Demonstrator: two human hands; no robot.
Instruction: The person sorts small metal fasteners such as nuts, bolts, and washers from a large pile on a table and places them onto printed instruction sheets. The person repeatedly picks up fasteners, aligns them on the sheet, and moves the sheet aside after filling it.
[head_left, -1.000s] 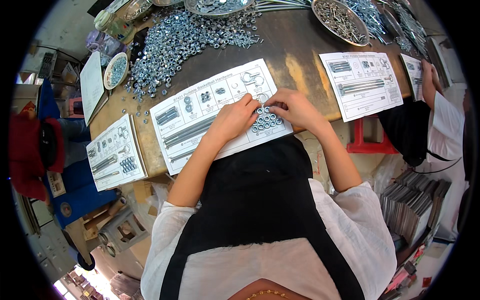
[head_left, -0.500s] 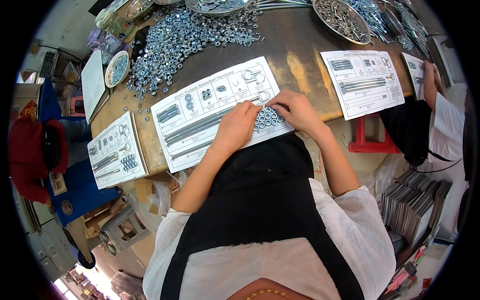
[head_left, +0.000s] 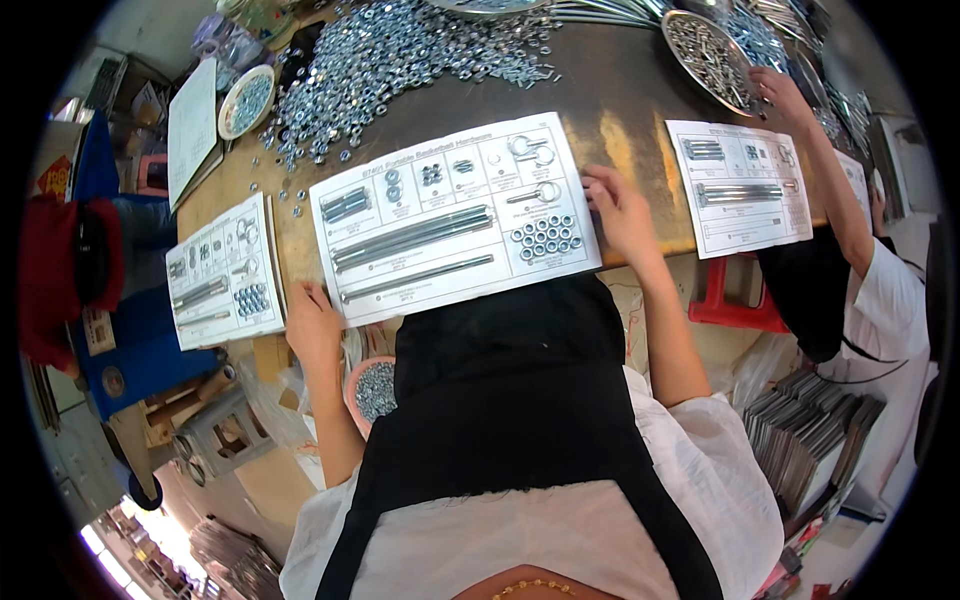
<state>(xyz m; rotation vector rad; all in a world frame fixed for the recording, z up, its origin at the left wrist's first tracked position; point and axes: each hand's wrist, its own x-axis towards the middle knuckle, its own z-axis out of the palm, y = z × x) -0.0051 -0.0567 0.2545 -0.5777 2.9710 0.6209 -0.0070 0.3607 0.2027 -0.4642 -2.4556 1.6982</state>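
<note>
Loose wht shirt (head_left: pixel 480 535), thin & wrinkled, w/ sleeves (head_left: pixel 735 455) approx. elbow-length. Blk apron (head_left: pixel 500 425) over it, w/ 2 wide straps (head_left: pixel 663 515) & a slightly frayed top edge (head_left: pixel 480 494). Thin gold-col. beaded necklace (head_left: pixel 526 584) at the neck.

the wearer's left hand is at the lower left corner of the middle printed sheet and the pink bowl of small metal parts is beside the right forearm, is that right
Not quite: the head view shows the pink bowl beside the left forearm, not the right one. The left hand is indeed at the lower left corner of the middle printed sheet.
</note>
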